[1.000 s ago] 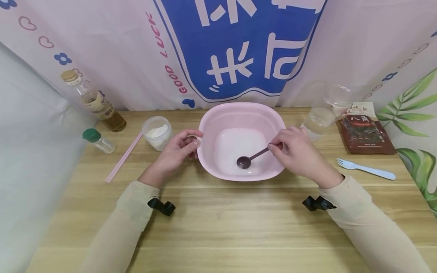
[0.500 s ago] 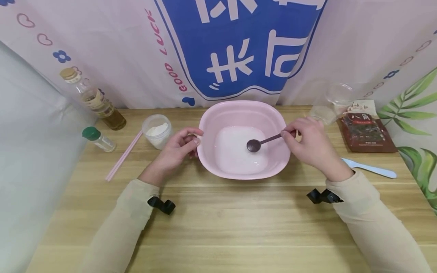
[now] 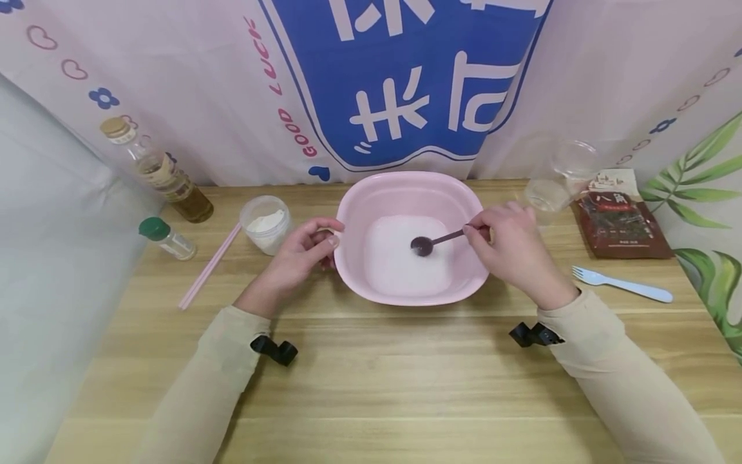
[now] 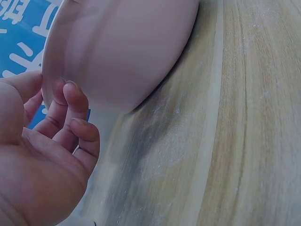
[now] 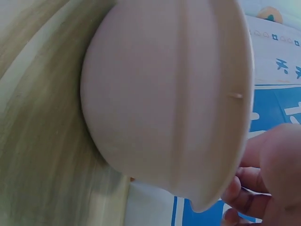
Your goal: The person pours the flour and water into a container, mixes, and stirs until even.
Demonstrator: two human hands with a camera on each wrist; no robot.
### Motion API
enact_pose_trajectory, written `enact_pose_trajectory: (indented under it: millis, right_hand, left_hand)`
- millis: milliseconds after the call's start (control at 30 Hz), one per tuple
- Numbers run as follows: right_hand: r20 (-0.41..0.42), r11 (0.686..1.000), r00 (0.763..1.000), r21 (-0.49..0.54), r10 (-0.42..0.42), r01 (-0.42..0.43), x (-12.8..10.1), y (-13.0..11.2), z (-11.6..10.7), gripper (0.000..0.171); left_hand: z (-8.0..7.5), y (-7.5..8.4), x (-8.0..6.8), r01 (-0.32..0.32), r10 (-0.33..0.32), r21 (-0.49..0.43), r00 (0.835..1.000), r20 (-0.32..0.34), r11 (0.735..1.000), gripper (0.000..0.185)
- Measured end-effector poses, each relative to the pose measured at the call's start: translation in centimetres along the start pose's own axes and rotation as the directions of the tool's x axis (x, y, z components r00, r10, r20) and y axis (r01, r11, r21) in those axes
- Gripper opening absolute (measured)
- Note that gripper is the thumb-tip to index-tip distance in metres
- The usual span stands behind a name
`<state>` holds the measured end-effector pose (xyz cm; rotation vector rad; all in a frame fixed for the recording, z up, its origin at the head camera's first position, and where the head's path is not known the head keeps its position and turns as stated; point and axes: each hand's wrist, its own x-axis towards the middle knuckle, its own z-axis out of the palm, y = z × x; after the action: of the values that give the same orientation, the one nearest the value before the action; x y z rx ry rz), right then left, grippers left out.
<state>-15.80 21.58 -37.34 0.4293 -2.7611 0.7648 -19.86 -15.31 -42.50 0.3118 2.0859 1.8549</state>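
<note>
A pink basin (image 3: 406, 179) with a shallow white liquid stands in the middle of the wooden table. My left hand (image 3: 321, 241) grips its left rim, thumb on top and fingers curled against the outer wall. The left wrist view shows those fingers (image 4: 70, 106) beside the basin's wall (image 4: 127, 47). My right hand (image 3: 481, 233) pinches the handle of a dark brown spoon (image 3: 431, 242) at the right rim. The spoon's bowl sits in the liquid near the basin's centre. From the right wrist, the basin's outside (image 5: 160, 94) fills the view and part of the right hand (image 5: 270, 174) shows; the spoon is hidden.
On the left are an oil bottle (image 3: 168, 177), a small green-capped bottle (image 3: 165, 237), a tub of white powder (image 3: 266, 222) and pink sticks (image 3: 209, 267). A clear cup (image 3: 556, 177), a brown packet (image 3: 620, 216) and a pale blue fork (image 3: 623, 285) lie on the right.
The right hand swept the spoon from the basin's front part up to the right, then back left toward the centre. The left hand has stayed on the rim.
</note>
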Motion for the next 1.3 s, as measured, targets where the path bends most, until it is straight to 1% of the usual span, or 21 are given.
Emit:
enact_pose_trajectory:
  millis: [67,133,233,333,400,633,733,800,900,1000,1067,1133,1167,1233,1300]
  right_hand:
    - [-0.030,0.999,1.000,0.034,0.003,-0.002,-0.1,0.0,0.0,0.011]
    - [-0.040,0.997,0.999,0.072,0.004,-0.002,-0.2,-0.1,-0.1,0.010]
    - [-0.002,0.994,1.000,0.109,-0.002,0.002,-0.3,-0.3,-0.2,0.008]
    - [0.049,0.995,0.999,0.097,-0.013,0.008,-0.4,-0.4,-0.1,0.008]
    - [0.057,0.997,0.998,0.071,-0.010,0.006,-0.4,-0.4,0.0,0.008]
    - [-0.010,1.000,1.000,0.006,0.014,-0.014,-0.1,0.2,-0.1,0.010]
    - [-0.002,1.000,1.000,0.009,0.008,-0.008,-0.1,0.4,-0.3,0.010]
    - [0.033,1.000,0.999,0.028,-0.013,0.012,-0.1,0.3,-0.4,0.009]
    - [0.124,0.996,0.991,0.081,-0.057,0.048,-0.2,-0.1,-0.4,0.006]
    - [0.217,0.985,0.969,0.147,-0.119,0.088,-0.2,-0.5,-0.2,0.004]
    - [0.258,0.977,0.954,0.183,-0.156,0.110,-0.2,-0.8,0.0,0.005]
    - [0.271,0.972,0.945,0.192,-0.183,0.133,-0.1,-1.2,0.4,0.006]
    - [0.267,0.972,0.944,0.186,-0.192,0.145,-0.1,-1.3,0.5,0.007]
    - [0.237,0.974,0.950,0.146,-0.203,0.171,0.1,-1.6,0.8,0.007]
    - [0.192,0.979,0.961,0.082,-0.200,0.188,0.4,-1.7,1.0,0.007]
  left_hand:
    - [0.0,0.0,0.0,-0.002,0.002,0.000,1.000,0.004,1.000,0.032]
    - [0.0,0.0,0.1,-0.006,0.006,0.002,1.000,0.005,1.000,0.033]
    - [0.0,0.0,0.0,-0.014,0.014,0.001,1.000,0.001,1.000,0.032]
    - [-0.1,0.0,0.0,-0.017,0.017,-0.002,1.000,-0.003,1.000,0.032]
    - [-0.1,0.0,0.0,-0.018,0.018,-0.007,1.000,-0.002,1.000,0.031]
    - [0.0,-0.1,-0.1,-0.011,0.011,-0.006,1.000,-0.002,1.000,0.032]
    - [0.0,-0.1,-0.1,-0.004,0.004,-0.004,1.000,-0.001,1.000,0.032]
    - [0.0,-0.2,-0.1,-0.004,0.004,-0.003,1.000,0.001,1.000,0.032]
    - [0.0,-0.1,-0.2,-0.004,0.004,-0.004,1.000,-0.001,1.000,0.033]
    - [0.1,0.0,-0.2,-0.008,0.008,-0.004,1.000,-0.004,1.000,0.033]
    - [0.1,0.0,-0.2,-0.008,0.008,-0.002,1.000,-0.004,1.000,0.033]
    - [0.1,0.0,-0.2,-0.008,0.008,-0.001,1.000,-0.002,1.000,0.033]
    - [0.1,0.0,-0.2,-0.010,0.010,0.000,1.000,-0.001,1.000,0.033]
    - [0.1,0.0,-0.2,-0.011,0.011,0.000,1.000,0.001,1.000,0.033]
    - [0.0,0.0,-0.1,-0.015,0.015,-0.002,1.000,0.002,1.000,0.032]
